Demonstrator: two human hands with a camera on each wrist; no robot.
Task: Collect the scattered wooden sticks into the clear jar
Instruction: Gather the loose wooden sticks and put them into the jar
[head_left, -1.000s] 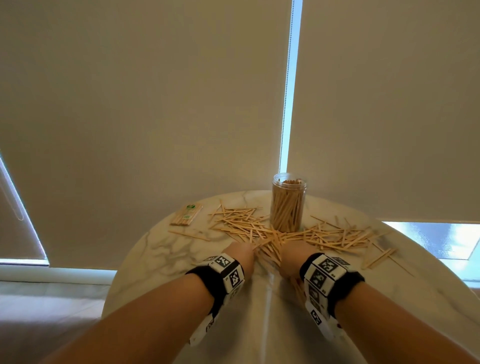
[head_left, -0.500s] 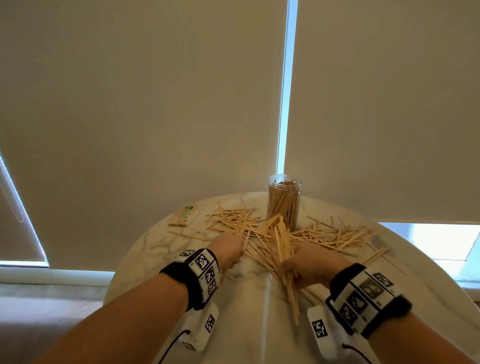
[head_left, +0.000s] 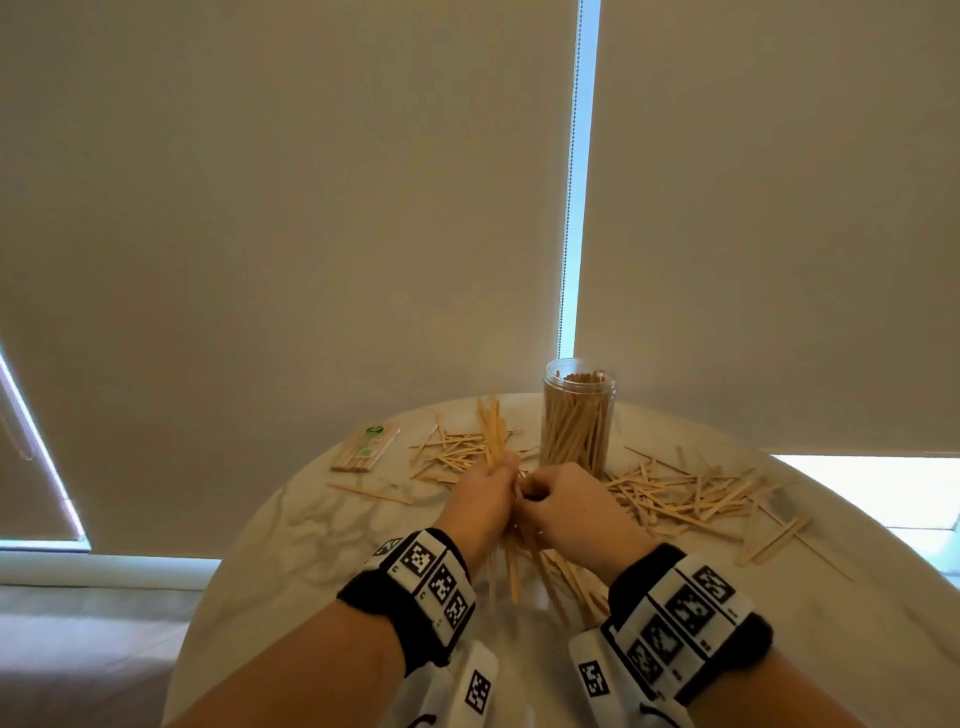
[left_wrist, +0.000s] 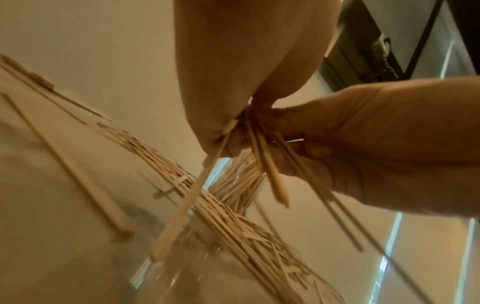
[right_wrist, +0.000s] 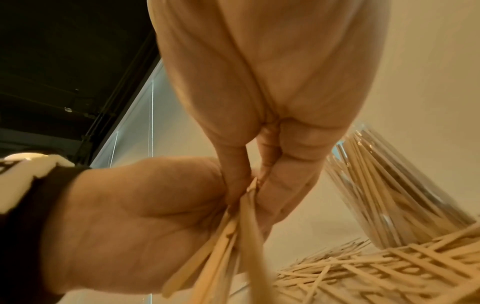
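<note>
Both hands meet over the middle of the round marble table (head_left: 311, 545), just in front of the clear jar (head_left: 579, 421), which stands upright and is packed with sticks. My left hand (head_left: 480, 499) and right hand (head_left: 563, 501) together grip one bundle of wooden sticks (head_left: 493, 434), held near upright with its tips fanning out above and below the fists. The left wrist view shows the bundle (left_wrist: 259, 156) pinched between both hands. In the right wrist view the bundle (right_wrist: 233, 246) hangs down beside the jar (right_wrist: 389, 195). Loose sticks (head_left: 691, 499) lie on the table to the right and further sticks (head_left: 457, 452) to the left.
A small wrapped packet of sticks (head_left: 366, 449) lies at the table's far left, with a single stick (head_left: 369, 492) in front of it. Roller blinds hang right behind the table. The table's edge curves close at left and right.
Both hands rose from the pile. The right hand lifted a bundle of sticks, the left hand joined it, and the bundle swung up to near upright.
</note>
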